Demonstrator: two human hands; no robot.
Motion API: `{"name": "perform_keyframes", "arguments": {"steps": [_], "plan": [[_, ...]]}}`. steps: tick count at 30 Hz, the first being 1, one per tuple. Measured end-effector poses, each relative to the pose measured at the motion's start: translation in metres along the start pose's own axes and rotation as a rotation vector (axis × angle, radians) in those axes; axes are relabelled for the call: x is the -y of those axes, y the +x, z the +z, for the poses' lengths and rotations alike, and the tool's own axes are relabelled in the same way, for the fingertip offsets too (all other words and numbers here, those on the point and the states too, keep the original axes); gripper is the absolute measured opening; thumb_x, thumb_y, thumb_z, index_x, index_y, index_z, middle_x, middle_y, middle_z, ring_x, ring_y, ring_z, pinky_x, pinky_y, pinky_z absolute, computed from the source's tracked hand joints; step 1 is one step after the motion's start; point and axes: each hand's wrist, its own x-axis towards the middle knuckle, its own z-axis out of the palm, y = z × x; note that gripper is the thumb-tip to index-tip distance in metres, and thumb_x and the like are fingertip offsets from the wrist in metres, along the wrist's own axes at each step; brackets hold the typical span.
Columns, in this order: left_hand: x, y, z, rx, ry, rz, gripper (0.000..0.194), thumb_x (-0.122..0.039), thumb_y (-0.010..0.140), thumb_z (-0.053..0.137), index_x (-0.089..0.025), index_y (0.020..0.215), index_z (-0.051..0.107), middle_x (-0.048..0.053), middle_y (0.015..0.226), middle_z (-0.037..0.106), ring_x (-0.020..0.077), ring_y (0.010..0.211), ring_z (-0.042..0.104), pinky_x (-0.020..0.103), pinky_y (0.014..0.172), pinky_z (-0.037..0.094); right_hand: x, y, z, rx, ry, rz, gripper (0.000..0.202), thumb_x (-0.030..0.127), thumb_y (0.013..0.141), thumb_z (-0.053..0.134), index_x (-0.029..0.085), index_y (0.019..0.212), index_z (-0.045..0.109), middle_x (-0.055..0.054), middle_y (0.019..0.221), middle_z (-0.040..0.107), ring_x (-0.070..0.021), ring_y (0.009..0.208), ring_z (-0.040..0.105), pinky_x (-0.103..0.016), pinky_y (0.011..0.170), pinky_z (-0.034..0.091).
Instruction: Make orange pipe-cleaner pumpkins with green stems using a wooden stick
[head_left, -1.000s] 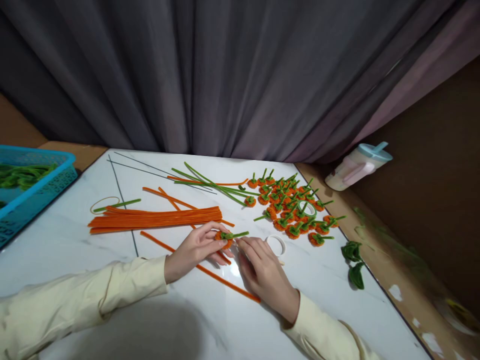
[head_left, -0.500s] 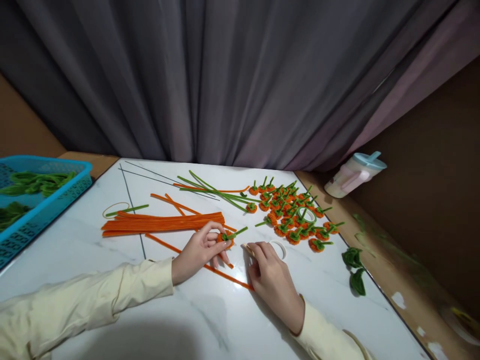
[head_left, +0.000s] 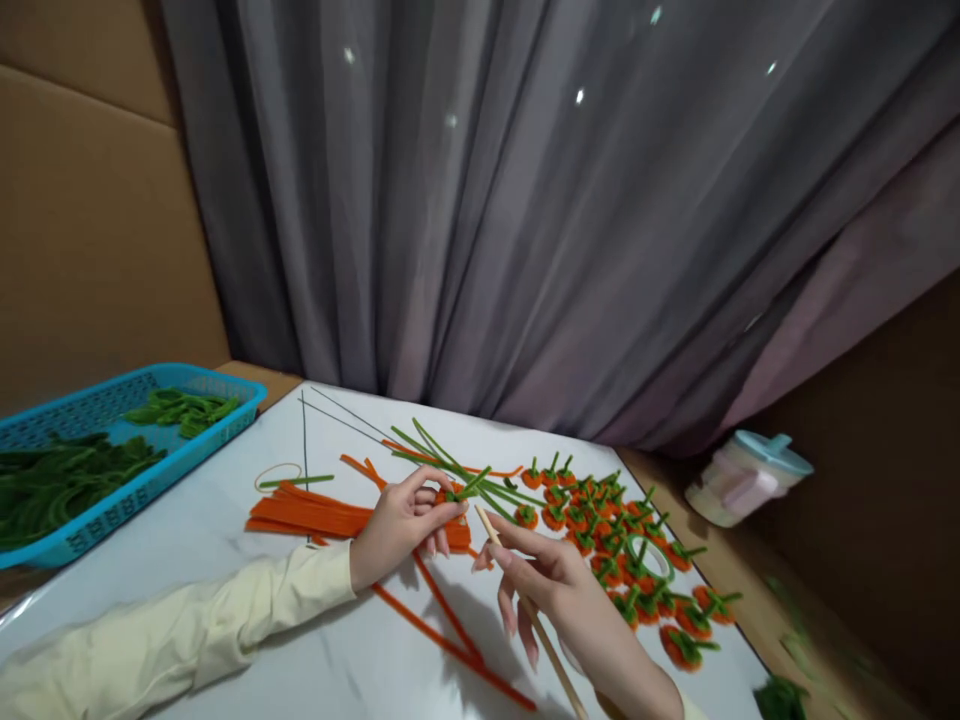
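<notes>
My left hand pinches a small orange pipe-cleaner persimmon with a green leafy top and a green stem pointing right. In my right hand is a thin wooden stick, held slantwise like a pen. Its upper tip is close to the persimmon, and I cannot tell that they touch. A bundle of orange pipe cleaners lies beneath and left of my left hand. Finished-looking orange persimmons with green stems crowd the table to the right of my hands.
Green pipe cleaners lie behind my hands. A blue basket with green leaf pieces stands at left. A tape roll sits among the persimmons. A lidded cup stands at the back right, before a grey curtain.
The view has tilted upward and turned. My right hand has lifted the stick off the tabletop and brought its tip toward the persimmon. My left hand keeps its pinch.
</notes>
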Motion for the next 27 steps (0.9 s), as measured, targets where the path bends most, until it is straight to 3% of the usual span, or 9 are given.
{"name": "perform_keyframes", "arguments": {"steps": [5, 10, 13, 21, 27], "plan": [[-0.008, 0.003, -0.007, -0.004, 0.116, 0.176, 0.022, -0.034, 0.078, 0.061, -0.018, 0.087, 0.049, -0.006, 0.050, 0.056, 0.0113, 0.039, 0.057, 0.020, 0.041, 0.049, 0.013, 0.018, 0.012, 0.077, 0.099, -0.056, 0.059, 0.043, 0.081, 0.058, 0.011, 0.129, 0.049, 0.003, 0.047, 0.053, -0.0085, 0.037, 0.046, -0.017, 0.033, 0.040], [-0.009, 0.002, -0.009, -0.036, 0.244, 0.316, 0.012, -0.027, 0.081, 0.058, -0.018, 0.086, 0.051, -0.006, 0.052, 0.056, 0.0088, 0.041, 0.056, 0.017, 0.042, 0.047, 0.010, 0.021, 0.008, 0.083, 0.183, -0.014, 0.063, 0.044, 0.079, 0.059, 0.008, 0.130, 0.046, 0.006, 0.041, 0.048, -0.0034, 0.026, 0.030, -0.014, 0.026, 0.022], [-0.011, -0.001, -0.009, -0.025, 0.353, 0.427, 0.008, -0.023, 0.083, 0.057, -0.017, 0.088, 0.053, -0.006, 0.054, 0.057, 0.0073, 0.041, 0.055, 0.015, 0.042, 0.047, 0.010, 0.019, 0.004, 0.059, 0.197, -0.003, 0.067, 0.044, 0.079, 0.059, 0.007, 0.133, 0.042, 0.007, 0.040, 0.048, -0.0024, 0.025, 0.027, -0.014, 0.026, 0.017], [-0.014, -0.007, -0.010, -0.096, 0.779, 0.878, 0.009, -0.022, 0.090, 0.049, -0.018, 0.097, 0.053, 0.000, 0.073, 0.067, 0.0090, 0.059, 0.063, 0.015, 0.057, 0.050, 0.011, 0.015, 0.005, 0.090, 0.074, 0.050, 0.056, 0.037, 0.085, 0.048, 0.012, 0.135, 0.041, 0.007, 0.045, 0.049, -0.0033, 0.027, 0.033, -0.012, 0.025, 0.025], [-0.015, -0.008, -0.011, 0.015, 0.833, 0.902, 0.010, -0.017, 0.092, 0.043, -0.017, 0.094, 0.053, 0.000, 0.070, 0.064, 0.0091, 0.060, 0.063, 0.016, 0.058, 0.049, 0.007, 0.013, 0.010, 0.064, -0.152, -0.002, 0.052, 0.035, 0.090, 0.038, 0.015, 0.138, 0.035, 0.009, 0.044, 0.046, -0.0052, 0.024, 0.033, -0.014, 0.024, 0.026]]}}
